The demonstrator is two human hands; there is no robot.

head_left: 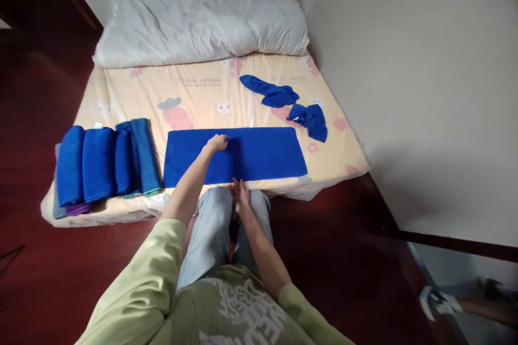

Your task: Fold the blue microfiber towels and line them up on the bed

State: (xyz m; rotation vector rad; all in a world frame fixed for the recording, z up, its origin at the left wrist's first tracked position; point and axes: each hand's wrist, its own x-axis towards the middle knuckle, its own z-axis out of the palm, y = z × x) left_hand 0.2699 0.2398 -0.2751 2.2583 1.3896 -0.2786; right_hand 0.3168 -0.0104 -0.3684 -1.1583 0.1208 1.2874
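Note:
A flat blue towel (267, 153) lies as a long strip across the front of the bed. My left hand (217, 143) is over its middle, fingers closed in a pinch on a bit of the blue cloth. By the towel's front edge, just above my knees, is my right hand (240, 194). Its fingers are partly stretched and apart, their tips at the edge; no firm hold shows. Two crumpled blue cloths, one farther back (273, 91) and one nearer (311, 121), lie to the right. At the left stand several folded blue towels (98, 164) side by side.
A large white pillow or quilt (202, 11) covers the head of the bed (137, 91), whose sheet has a printed pattern. A pale wall (404, 64) runs along the right. Dark red floor (335, 259) surrounds the bed. At the lower right, another person's shoe (437, 302) shows.

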